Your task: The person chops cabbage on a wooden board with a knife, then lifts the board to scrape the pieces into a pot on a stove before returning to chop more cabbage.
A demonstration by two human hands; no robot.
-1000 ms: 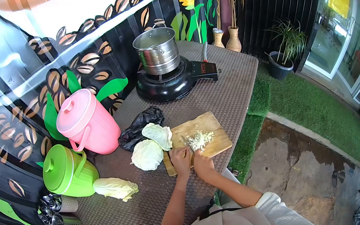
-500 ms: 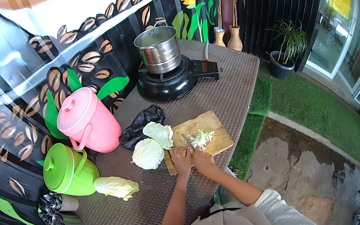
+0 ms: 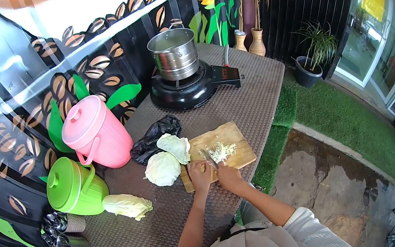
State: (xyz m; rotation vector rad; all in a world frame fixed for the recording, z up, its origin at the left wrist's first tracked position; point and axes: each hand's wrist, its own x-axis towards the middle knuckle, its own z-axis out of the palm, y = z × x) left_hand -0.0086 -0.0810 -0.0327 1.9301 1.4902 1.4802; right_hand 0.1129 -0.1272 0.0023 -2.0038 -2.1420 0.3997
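My right hand (image 3: pixel 229 176) is closed round the handle of a knife (image 3: pixel 209 158), whose blade lies over the wooden cutting board (image 3: pixel 243 156). Finely chopped pale cabbage (image 3: pixel 224 151) is heaped on the board just beyond the blade. To the left of the knife, my left hand (image 3: pixel 199 175) rests at the board's near edge with its fingers curled together; what they hold is hidden. A round cabbage (image 3: pixel 162 170) and a loose cabbage leaf (image 3: pixel 174 148) sit beside the board's left side, close to my left hand.
A steel pot (image 3: pixel 175 58) stands on a black portable stove (image 3: pixel 183 95) at the back. A black plastic bag (image 3: pixel 156 139), a pink lidded jug (image 3: pixel 99 135), a green lidded jug (image 3: pixel 77 187) and a napa cabbage (image 3: pixel 128 206) are to the left. Steel utensil holders (image 3: pixel 75 245) stand near left.
My right hand and the knife have shifted slightly right, away from my left hand, so more of the blade shows. The left hand stays almost in place.
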